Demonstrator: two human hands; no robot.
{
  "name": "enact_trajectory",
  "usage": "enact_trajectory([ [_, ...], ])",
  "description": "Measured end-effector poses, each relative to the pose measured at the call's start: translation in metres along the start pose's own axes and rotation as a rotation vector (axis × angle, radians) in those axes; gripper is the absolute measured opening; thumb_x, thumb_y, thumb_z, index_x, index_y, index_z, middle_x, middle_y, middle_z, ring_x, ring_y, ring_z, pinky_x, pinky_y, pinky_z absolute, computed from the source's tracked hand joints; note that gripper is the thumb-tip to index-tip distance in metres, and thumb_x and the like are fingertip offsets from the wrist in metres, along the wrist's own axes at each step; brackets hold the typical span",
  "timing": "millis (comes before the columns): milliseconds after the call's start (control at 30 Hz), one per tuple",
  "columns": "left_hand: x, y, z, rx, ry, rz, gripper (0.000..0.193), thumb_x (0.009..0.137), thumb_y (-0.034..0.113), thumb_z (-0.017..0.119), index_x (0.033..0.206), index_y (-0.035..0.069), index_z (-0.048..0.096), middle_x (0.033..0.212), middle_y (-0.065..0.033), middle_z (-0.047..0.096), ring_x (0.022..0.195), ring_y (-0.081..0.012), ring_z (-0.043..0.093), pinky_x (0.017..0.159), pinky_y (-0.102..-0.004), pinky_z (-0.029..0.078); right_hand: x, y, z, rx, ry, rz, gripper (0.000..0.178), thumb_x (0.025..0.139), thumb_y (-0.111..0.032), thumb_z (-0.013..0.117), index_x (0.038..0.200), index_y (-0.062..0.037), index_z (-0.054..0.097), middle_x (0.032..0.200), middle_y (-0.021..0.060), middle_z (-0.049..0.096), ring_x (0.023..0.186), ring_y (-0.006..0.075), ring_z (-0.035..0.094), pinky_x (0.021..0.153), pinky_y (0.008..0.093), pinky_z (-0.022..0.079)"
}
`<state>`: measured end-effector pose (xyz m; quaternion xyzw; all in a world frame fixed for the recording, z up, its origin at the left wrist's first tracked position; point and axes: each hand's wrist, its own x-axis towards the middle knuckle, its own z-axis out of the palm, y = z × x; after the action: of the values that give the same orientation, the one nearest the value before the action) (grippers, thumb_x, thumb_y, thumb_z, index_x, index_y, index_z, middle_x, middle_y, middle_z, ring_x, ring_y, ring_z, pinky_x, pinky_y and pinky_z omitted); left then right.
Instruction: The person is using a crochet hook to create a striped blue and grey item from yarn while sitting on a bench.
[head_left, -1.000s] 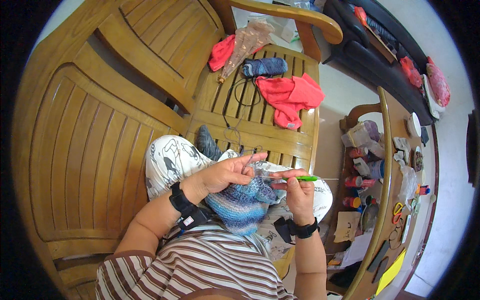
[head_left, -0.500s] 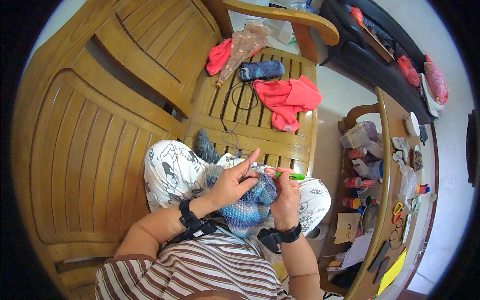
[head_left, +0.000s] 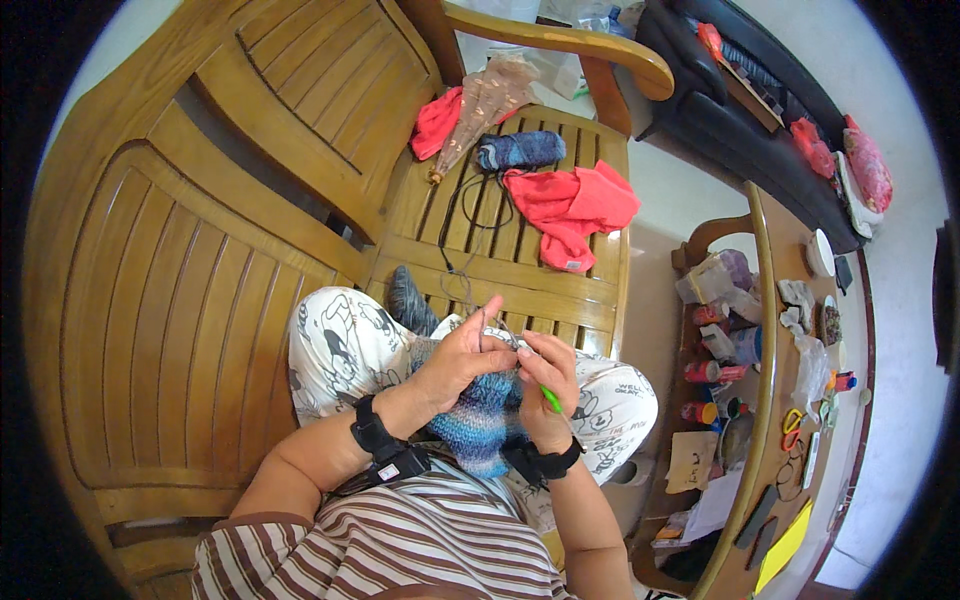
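Head view, and the right hand (head_left: 552,377) pinches a green-handled tool (head_left: 551,399), its long axis slanting from eleven o'clock to five, upper end at the left hand (head_left: 460,360). That one, nearer, pinches the blue knitted piece (head_left: 478,412), hanging towards seven from the tool; bench seat (head_left: 560,295) opens out at twelve, red cloth (head_left: 575,210) bounding it at one.

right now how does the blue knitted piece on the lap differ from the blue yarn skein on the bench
The knitted piece is worked fabric with pale and dark bands; the yarn skein is a compact, roughly cylindrical bundle. The knitted piece sits bunched at the left hand and right hand, while the yarn skein lies on the wooden bench, touched by neither. Both share mottled blue tones.
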<state>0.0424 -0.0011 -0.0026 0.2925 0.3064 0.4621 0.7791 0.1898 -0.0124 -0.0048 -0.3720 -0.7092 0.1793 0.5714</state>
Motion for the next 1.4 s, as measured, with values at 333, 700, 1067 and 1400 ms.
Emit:
enact_trajectory([
  [333, -0.008, 0.019, 0.016, 0.686, 0.090, 0.080, 0.085, 0.078, -0.001, 0.061, 0.140, 0.002, 0.004, 0.083, -0.0046, 0.059, 0.076, -0.0091, 0.056, 0.068, -0.0206, 0.045, -0.001, -0.001, -0.005, 0.156, -0.067, 0.276, 0.015, 0.077, -0.002, 0.060, 0.093, -0.0047, 0.062, 0.098, 0.0120, 0.062, 0.091, 0.0290, 0.057, 0.080, 0.0364, 0.045],
  [700, -0.005, 0.017, 0.009, 0.071, -0.029, -0.093, 0.080, 0.076, 0.004, 0.064, 0.139, 0.002, 0.015, 0.078, 0.0020, 0.054, 0.073, -0.0038, 0.051, 0.068, -0.0159, 0.041, 0.002, -0.008, -0.024, 0.051, -0.085, -0.003, 0.026, 0.071, 0.003, 0.063, 0.095, -0.0085, 0.061, 0.101, 0.0105, 0.063, 0.095, 0.0292, 0.057, 0.086, 0.0384, 0.044],
  [1067, -0.007, 0.022, 0.004, 0.176, -0.168, -0.167, 0.072, 0.077, 0.002, 0.063, 0.136, -0.002, 0.023, 0.078, 0.0029, 0.054, 0.073, -0.0023, 0.049, 0.068, -0.0154, 0.039, -0.005, -0.009, -0.046, 0.541, -0.055, 0.407, 0.008, 0.087, -0.010, 0.052, 0.092, -0.0062, 0.057, 0.093, 0.0104, 0.065, 0.096, 0.0226, 0.056, 0.098, 0.0443, 0.030],
  [1400, -0.006, 0.012, 0.015, 0.311, -0.065, 0.019, 0.082, 0.078, -0.001, 0.061, 0.141, 0.004, 0.008, 0.079, -0.0008, 0.054, 0.072, -0.0049, 0.050, 0.067, -0.0181, 0.041, -0.009, -0.024, -0.019, 0.784, 0.174, 0.837, 0.018, 0.089, -0.012, 0.050, 0.101, 0.0006, 0.055, 0.098, 0.0146, 0.062, 0.094, 0.0238, 0.060, 0.088, 0.0329, 0.042],
])
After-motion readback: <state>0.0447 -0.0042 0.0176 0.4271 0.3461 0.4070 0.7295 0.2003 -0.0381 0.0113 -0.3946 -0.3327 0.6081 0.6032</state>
